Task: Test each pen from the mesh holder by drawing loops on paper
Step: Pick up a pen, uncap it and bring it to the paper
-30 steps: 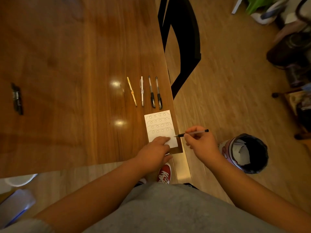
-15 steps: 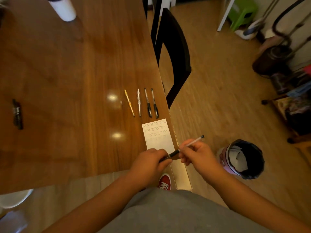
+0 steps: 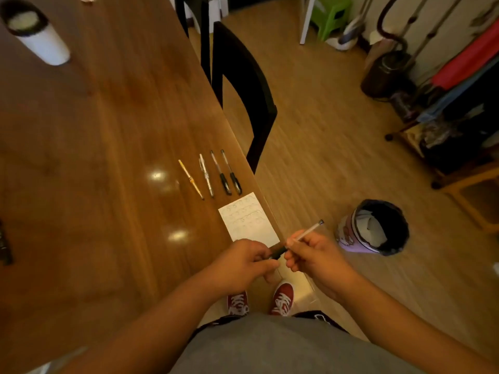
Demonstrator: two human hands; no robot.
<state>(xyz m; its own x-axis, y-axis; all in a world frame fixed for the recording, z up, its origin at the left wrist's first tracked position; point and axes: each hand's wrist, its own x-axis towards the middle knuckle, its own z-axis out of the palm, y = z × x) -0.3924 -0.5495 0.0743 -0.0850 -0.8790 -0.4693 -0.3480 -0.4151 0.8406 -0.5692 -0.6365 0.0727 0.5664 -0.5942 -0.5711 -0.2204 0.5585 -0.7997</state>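
**A:** Start at the far left. Is that the holder?

**B:** A white cylinder (image 3: 37,36) with a dark rim stands far back on the bench (image 3: 108,157), but it's too blurred to say whether it's mesh. Further right, four pens lie side by side. There's a yellow pen (image 3: 190,179), a silver pen (image 3: 206,175), a black-gripped pen (image 3: 221,172) and a second black-gripped pen (image 3: 231,172), nearest the bench edge.

**A:** And the paper?

**B:** The paper (image 3: 248,220) lies just below that row, at the bench's right edge. Rows of loops fill its upper part, and the lower part looks blank.

**A:** The hands?

**B:** The left hand (image 3: 243,261) is curled round the dark end of the held pen (image 3: 305,234), by the paper's near corner. The right hand (image 3: 313,255) pinches the clear barrel, whose far end points up and right, out over the floor. Both hands are closed on that one pen.

**A:** So what's the step?

**B:** I'd judge a cap is going on or coming off that dark end, though I can't tell which. Either way, keep the cap and barrel in one line and move straight along it. The right hand should pinch close to the joint so the thin barrel doesn't flex. It's also better done over the bench, since a dropped cap could roll off toward the bin (image 3: 378,228).

**A:** How does the pen look?

**B:** It's slim, with a clear barrel and a small dark plug at the tail. The left fingers mostly hide its dark front section.
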